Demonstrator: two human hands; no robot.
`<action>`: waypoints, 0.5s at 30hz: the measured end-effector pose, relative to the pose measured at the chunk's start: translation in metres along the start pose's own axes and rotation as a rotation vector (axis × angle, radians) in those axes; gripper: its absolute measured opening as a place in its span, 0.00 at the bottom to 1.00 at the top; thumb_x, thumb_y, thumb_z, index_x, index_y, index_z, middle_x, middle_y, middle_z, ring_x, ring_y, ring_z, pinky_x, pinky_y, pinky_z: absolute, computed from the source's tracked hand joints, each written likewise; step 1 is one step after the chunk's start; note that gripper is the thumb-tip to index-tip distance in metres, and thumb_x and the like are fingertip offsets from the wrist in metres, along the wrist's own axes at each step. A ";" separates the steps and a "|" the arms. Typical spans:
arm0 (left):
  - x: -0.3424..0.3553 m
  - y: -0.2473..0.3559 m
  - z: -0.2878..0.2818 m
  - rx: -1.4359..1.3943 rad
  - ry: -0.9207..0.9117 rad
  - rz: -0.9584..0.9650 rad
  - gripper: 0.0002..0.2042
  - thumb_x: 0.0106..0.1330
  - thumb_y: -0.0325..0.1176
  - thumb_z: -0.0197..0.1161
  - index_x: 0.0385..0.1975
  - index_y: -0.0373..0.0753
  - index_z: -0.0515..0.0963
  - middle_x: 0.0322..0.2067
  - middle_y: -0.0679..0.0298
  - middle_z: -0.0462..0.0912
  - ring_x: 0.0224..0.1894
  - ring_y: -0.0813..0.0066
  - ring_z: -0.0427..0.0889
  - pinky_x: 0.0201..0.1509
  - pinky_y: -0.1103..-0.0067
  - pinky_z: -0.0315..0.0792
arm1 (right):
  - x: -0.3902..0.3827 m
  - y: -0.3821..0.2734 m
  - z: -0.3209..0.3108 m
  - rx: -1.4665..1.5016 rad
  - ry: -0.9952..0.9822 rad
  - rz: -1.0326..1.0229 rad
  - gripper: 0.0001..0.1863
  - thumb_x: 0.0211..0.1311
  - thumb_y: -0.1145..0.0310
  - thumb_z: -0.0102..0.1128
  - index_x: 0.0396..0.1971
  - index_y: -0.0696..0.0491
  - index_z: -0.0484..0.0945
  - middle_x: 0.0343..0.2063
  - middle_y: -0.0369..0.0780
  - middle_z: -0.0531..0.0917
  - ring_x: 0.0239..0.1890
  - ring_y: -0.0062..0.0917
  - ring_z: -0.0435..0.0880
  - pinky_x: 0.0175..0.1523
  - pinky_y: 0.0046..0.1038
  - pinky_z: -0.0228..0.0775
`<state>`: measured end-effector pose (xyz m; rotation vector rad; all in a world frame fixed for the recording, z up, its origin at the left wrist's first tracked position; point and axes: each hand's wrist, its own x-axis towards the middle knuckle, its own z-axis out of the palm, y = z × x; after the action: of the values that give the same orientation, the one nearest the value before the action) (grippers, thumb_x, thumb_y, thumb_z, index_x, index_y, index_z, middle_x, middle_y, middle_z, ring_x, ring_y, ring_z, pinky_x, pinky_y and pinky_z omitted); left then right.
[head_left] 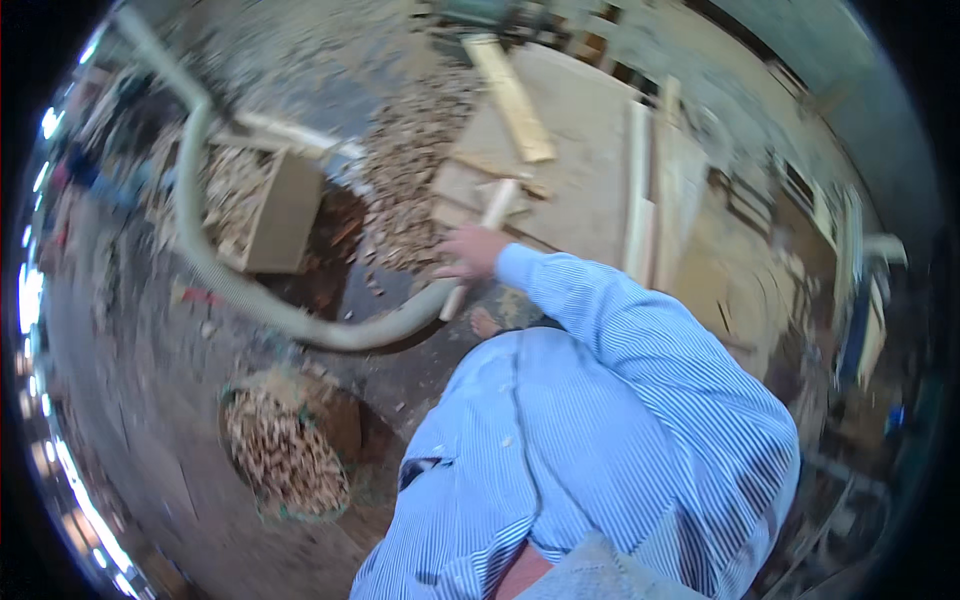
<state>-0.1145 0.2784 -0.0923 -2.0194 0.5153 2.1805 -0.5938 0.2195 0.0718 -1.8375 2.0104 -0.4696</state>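
Observation:
My right hand [475, 252] reaches forward in a blue striped sleeve, its fingers closed round a pale wooden stick [501, 203]. The stick slants, with one end showing above the hand and the other below it. Beyond the hand lies a large flat board [585, 125] with a long yellowish plank [512, 100] on top. Shorter wood pieces lie at the board's near left edge, close to the stick. A grey flexible hose [330, 330] passes just left of the stick's lower end. My left hand is not in view.
Many small wood pieces [410, 170] are heaped on the floor left of the board. A box [285, 215] full of wood bits stands further left, and a sack [285, 450] of wood bits nearer me. Long strips [640, 190] lie along the board's right side.

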 end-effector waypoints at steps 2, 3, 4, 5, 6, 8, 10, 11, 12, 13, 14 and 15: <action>-0.009 0.029 0.015 -0.525 -0.015 -0.045 0.53 0.55 0.81 0.51 0.69 0.38 0.61 0.69 0.46 0.63 0.69 0.43 0.66 0.69 0.49 0.59 | -0.021 0.009 -0.006 0.068 0.118 0.034 0.30 0.63 0.40 0.60 0.51 0.52 0.83 0.46 0.48 0.82 0.52 0.43 0.79 0.60 0.42 0.72; -0.013 0.049 0.021 -0.542 0.006 -0.008 0.54 0.55 0.82 0.50 0.70 0.39 0.60 0.70 0.47 0.62 0.69 0.43 0.64 0.69 0.47 0.58 | -0.033 0.016 -0.011 0.097 0.312 0.031 0.29 0.63 0.42 0.62 0.50 0.52 0.83 0.47 0.48 0.82 0.53 0.43 0.79 0.60 0.42 0.72; -0.017 0.068 0.022 -0.513 0.034 0.045 0.55 0.54 0.82 0.50 0.72 0.40 0.58 0.71 0.47 0.60 0.70 0.42 0.63 0.70 0.46 0.58 | -0.042 0.023 -0.013 0.127 0.501 0.023 0.27 0.62 0.45 0.65 0.50 0.53 0.82 0.48 0.48 0.81 0.53 0.43 0.78 0.61 0.42 0.71; -0.019 0.091 0.023 -0.441 0.046 0.101 0.57 0.54 0.83 0.49 0.73 0.40 0.57 0.72 0.48 0.59 0.71 0.42 0.62 0.70 0.45 0.57 | -0.057 0.032 -0.016 0.128 0.623 0.129 0.25 0.60 0.50 0.69 0.50 0.53 0.82 0.48 0.47 0.81 0.54 0.44 0.78 0.61 0.43 0.71; -0.021 0.119 0.019 -0.278 0.088 0.158 0.58 0.53 0.84 0.49 0.75 0.44 0.53 0.72 0.50 0.59 0.69 0.43 0.64 0.69 0.43 0.57 | -0.077 0.046 -0.022 0.068 0.670 0.260 0.25 0.60 0.51 0.69 0.49 0.53 0.82 0.49 0.47 0.81 0.54 0.44 0.78 0.61 0.43 0.71; -0.024 0.168 0.007 0.059 0.185 0.340 0.56 0.53 0.84 0.51 0.74 0.47 0.55 0.66 0.56 0.66 0.60 0.49 0.72 0.63 0.51 0.63 | -0.121 0.084 -0.041 -0.081 0.773 0.479 0.24 0.60 0.54 0.68 0.50 0.55 0.81 0.51 0.48 0.80 0.55 0.44 0.77 0.61 0.43 0.71; -0.011 0.231 0.018 0.041 0.280 0.454 0.39 0.61 0.72 0.59 0.63 0.49 0.68 0.57 0.63 0.76 0.47 0.65 0.80 0.33 0.73 0.69 | -0.166 0.128 -0.064 -0.191 0.851 0.672 0.24 0.60 0.57 0.66 0.52 0.56 0.79 0.52 0.49 0.79 0.56 0.45 0.76 0.62 0.44 0.69; -0.008 0.252 0.027 -0.029 0.233 0.544 0.30 0.66 0.61 0.64 0.61 0.50 0.70 0.48 0.68 0.79 0.39 0.73 0.79 0.27 0.77 0.67 | -0.188 0.144 -0.073 -0.191 0.860 0.818 0.24 0.61 0.58 0.65 0.53 0.57 0.78 0.52 0.50 0.79 0.56 0.45 0.75 0.62 0.44 0.69; -0.007 0.272 0.041 -0.004 0.197 0.650 0.27 0.67 0.56 0.66 0.60 0.48 0.71 0.45 0.69 0.79 0.38 0.75 0.78 0.27 0.77 0.67 | -0.210 0.159 -0.082 -0.202 0.889 0.801 0.24 0.61 0.58 0.65 0.53 0.57 0.78 0.52 0.50 0.79 0.56 0.45 0.75 0.62 0.44 0.69; -0.008 0.287 0.058 0.014 0.243 0.671 0.25 0.67 0.50 0.68 0.58 0.46 0.73 0.42 0.70 0.80 0.36 0.77 0.77 0.28 0.78 0.68 | -0.231 0.170 -0.090 -0.159 0.859 0.884 0.24 0.61 0.58 0.65 0.52 0.58 0.78 0.51 0.49 0.79 0.56 0.45 0.75 0.62 0.43 0.69; -0.009 0.294 0.083 0.055 0.161 0.804 0.22 0.68 0.48 0.67 0.55 0.44 0.74 0.38 0.69 0.79 0.32 0.79 0.76 0.26 0.80 0.66 | -0.245 0.177 -0.096 -0.108 0.824 0.975 0.24 0.61 0.57 0.65 0.51 0.58 0.78 0.49 0.49 0.80 0.56 0.45 0.75 0.61 0.43 0.69; -0.009 0.296 0.116 0.070 0.191 0.846 0.19 0.69 0.46 0.67 0.53 0.42 0.76 0.34 0.68 0.77 0.28 0.81 0.74 0.24 0.82 0.65 | -0.255 0.182 -0.100 -0.102 0.823 0.979 0.24 0.61 0.57 0.65 0.51 0.58 0.78 0.49 0.49 0.80 0.56 0.45 0.75 0.61 0.43 0.69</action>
<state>-0.3168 0.0412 -0.0296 -2.2298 1.7017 2.2727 -0.7816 0.4892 0.0836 -0.4687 3.1456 -0.8756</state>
